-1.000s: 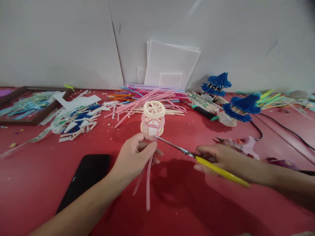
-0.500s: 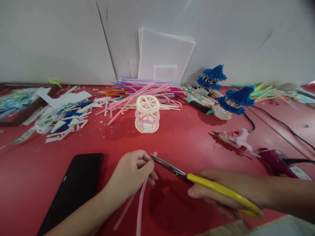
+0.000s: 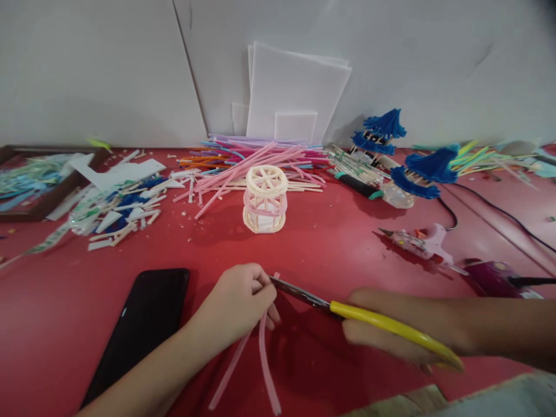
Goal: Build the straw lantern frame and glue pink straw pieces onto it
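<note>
My left hand [image 3: 237,301] is closed in a pinch on two pink straws [image 3: 264,365] that hang down toward me over the red table [image 3: 330,249]. My right hand [image 3: 391,333] grips yellow-handled scissors [image 3: 373,321]; their metal blades point left and meet the straws right at my left fingertips. A small cream straw-built cage with a wheel-shaped top and a pink band [image 3: 265,199] stands upright on the table beyond both hands, apart from them.
A black phone [image 3: 143,324] lies left of my forearm. A pile of coloured straws [image 3: 256,165] and white sheets [image 3: 295,92] sit by the wall. Cut scraps [image 3: 117,208] lie left. Blue tasselled models [image 3: 412,168], a glue gun [image 3: 419,243] and cables are right.
Both hands with the straws and scissors drew back from the cream cage toward me, and the cage now stands alone. In the last half second the straws' loose ends swung slightly right.
</note>
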A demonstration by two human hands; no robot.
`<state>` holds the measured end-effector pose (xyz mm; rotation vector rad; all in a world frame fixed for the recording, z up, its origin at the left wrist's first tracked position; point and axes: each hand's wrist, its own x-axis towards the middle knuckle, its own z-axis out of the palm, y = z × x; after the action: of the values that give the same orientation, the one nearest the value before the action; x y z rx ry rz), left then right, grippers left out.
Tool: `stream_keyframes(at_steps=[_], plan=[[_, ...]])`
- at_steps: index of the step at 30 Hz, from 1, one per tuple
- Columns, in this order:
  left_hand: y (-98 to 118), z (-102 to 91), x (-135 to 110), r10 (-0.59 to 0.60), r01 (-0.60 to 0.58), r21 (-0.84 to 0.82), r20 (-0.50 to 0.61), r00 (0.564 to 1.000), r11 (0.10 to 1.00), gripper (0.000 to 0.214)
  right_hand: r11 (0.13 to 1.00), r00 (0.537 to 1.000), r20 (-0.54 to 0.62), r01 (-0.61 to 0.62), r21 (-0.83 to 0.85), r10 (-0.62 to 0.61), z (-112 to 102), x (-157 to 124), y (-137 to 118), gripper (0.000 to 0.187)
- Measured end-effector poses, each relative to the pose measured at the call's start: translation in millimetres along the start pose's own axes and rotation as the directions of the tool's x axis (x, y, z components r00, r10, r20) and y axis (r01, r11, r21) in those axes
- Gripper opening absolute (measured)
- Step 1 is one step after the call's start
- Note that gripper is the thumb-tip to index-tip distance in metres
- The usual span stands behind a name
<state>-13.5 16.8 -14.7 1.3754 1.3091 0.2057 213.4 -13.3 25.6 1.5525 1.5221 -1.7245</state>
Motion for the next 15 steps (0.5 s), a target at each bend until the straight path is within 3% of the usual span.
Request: stream_keyframes(at_steps=[5,11,13,15], plan=[[4.9,0.4,-2.0,0.018,-0.019,-0.016,-0.030,0.999,1.000,0.010,0.998,0.998,-0.037,0.054,-0.041,-0.056,0.4,-5.6,-6.9,0.029],[3.7,0.5,-1.8,-0.001,0.000,-0.054,-0.017,1.000,0.999,0.009,0.999,1.000,-0.021,-0.004,-0.044,0.004,-0.5,-10.9,-16.2,0.041],[4.4,-0.3,-3.7,0.022,-0.022,-0.088,0.006,1.000,0.996,0.011,0.996,0.997,-0.042,0.062,-0.071,-0.065,-2.2,-8.0,-10.8,0.040],[6.1,-3.0,-5.8,0.074,-0.079,-0.152,-0.033,0.997,0.985,0.014,0.979,0.970,-0.171,0.147,-0.143,-0.171,-6.2,-4.6,-2.2,0.035]])
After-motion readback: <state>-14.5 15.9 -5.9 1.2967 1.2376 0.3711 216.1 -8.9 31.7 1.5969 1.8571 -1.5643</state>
